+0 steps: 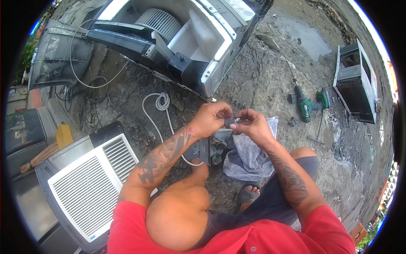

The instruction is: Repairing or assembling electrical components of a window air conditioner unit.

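Note:
My left hand [211, 119] and my right hand [253, 125] meet over the ground in the middle of the head view. Between their fingertips is a small dark grey block-shaped part [229, 122], pinched from both sides. Its far side and details are too small to make out. Just below the hands sits a metal bracket-like assembly [203, 148] with wires and small parts, partly hidden by my leg and wrist. A crumpled grey cloth [251, 158] lies beside it, under my right wrist.
An opened window air conditioner [220, 51] with an exposed blower wheel [158, 23] stands ahead. At left lies its white louvred front panel [91, 186]. A coiled white cord [162, 101] crosses the ground. Rightward are a green cordless drill [305, 106] and a dark-sided metal casing [357, 84].

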The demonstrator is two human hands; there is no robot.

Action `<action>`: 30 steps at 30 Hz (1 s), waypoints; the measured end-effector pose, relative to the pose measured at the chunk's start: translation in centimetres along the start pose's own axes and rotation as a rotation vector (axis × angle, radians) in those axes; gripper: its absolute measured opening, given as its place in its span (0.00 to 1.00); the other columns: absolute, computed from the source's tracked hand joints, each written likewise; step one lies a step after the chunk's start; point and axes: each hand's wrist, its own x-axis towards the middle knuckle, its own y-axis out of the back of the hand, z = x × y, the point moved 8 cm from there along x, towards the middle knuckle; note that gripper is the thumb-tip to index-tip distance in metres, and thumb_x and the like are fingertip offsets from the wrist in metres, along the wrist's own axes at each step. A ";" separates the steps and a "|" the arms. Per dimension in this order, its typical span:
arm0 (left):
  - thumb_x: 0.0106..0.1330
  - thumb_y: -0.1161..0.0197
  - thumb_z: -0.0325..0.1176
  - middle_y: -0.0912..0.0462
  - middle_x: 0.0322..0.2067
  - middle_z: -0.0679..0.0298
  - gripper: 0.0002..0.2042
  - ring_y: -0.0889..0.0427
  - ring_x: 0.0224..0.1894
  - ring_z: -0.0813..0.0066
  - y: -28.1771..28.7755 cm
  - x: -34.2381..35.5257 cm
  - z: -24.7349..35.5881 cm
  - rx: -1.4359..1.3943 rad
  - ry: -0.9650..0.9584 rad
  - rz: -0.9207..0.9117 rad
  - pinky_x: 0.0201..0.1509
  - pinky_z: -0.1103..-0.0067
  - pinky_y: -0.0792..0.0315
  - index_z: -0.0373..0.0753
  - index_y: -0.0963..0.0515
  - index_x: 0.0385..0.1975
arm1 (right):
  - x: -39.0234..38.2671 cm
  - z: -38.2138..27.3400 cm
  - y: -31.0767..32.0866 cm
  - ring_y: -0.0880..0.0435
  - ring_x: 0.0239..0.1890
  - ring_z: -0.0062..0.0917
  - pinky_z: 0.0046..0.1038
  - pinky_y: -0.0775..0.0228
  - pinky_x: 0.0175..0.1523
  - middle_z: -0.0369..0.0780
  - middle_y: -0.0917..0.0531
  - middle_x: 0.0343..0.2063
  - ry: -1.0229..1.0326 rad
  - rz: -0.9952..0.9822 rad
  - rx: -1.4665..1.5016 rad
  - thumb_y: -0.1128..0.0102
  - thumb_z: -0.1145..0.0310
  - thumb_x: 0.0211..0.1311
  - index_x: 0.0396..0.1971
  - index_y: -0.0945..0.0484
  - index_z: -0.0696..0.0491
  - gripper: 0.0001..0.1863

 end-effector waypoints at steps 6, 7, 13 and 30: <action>0.60 0.37 0.17 0.16 0.34 0.66 0.09 0.16 0.35 0.81 -0.5 0.1 -1.7 -0.024 -0.106 0.049 0.40 0.82 0.22 0.35 0.21 0.39 | -0.1 -0.1 1.3 0.16 0.35 0.20 0.24 0.22 0.42 0.40 0.15 0.37 -0.011 0.036 0.010 0.31 0.76 0.57 0.43 0.19 0.62 0.14; 0.60 0.37 0.17 0.16 0.34 0.65 0.11 0.16 0.36 0.80 -1.1 0.1 -1.2 0.002 -0.117 0.047 0.41 0.82 0.22 0.35 0.20 0.40 | -0.1 -0.2 1.9 0.16 0.34 0.19 0.23 0.22 0.41 0.40 0.15 0.34 0.037 0.099 -0.153 0.31 0.77 0.56 0.42 0.19 0.62 0.13; 0.55 0.40 0.14 0.20 0.40 0.62 0.21 0.18 0.44 0.74 -2.0 -0.5 1.2 0.286 -0.331 0.013 0.48 0.79 0.23 0.34 0.20 0.50 | -0.7 -1.5 2.4 0.18 0.28 0.18 0.21 0.26 0.34 0.38 0.15 0.26 0.062 0.206 -0.356 0.31 0.78 0.53 0.35 0.18 0.63 0.09; 0.51 0.32 0.21 0.19 0.44 0.56 0.19 0.22 0.51 0.54 1.0 -5.7 1.8 0.654 -0.611 0.198 0.58 0.66 0.27 0.35 0.21 0.46 | -7.3 -3.9 -4.1 0.21 0.30 0.16 0.20 0.28 0.36 0.35 0.20 0.28 -0.222 -0.206 -0.003 0.36 0.80 0.60 0.35 0.24 0.60 0.06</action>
